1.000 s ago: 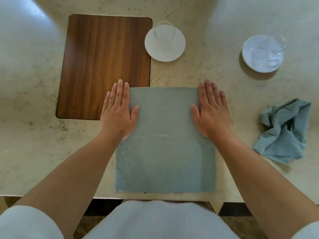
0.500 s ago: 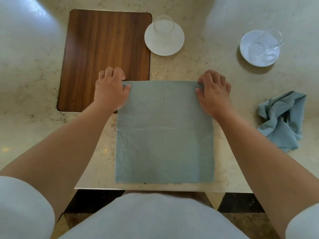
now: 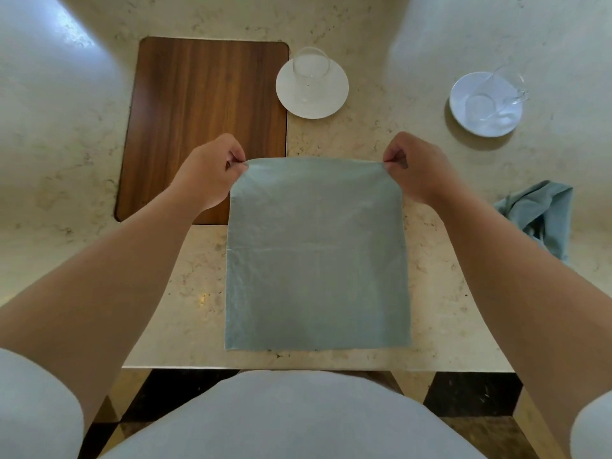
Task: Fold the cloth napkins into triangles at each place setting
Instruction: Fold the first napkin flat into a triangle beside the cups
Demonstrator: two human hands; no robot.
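- The left hand [image 3: 208, 170] is curled, thumb and fingers pinching the far left corner of the grey-green napkin [image 3: 316, 260] at centre frame.
- The right hand [image 3: 419, 167] pinches the far right corner the same way.
- The napkin's far edge is lifted between them; the rest lies flat on the marble table [image 3: 430, 309], its near edge close to the table's edge.
- A glass [image 3: 310, 74] stands on a white saucer [image 3: 334, 101], upper centre.
- A clear cup [image 3: 496, 94] sits on a second saucer [image 3: 463, 104], upper right.
- A crumpled napkin [image 3: 543, 213] lies at the right; a wooden placemat [image 3: 198, 111] at the upper left.
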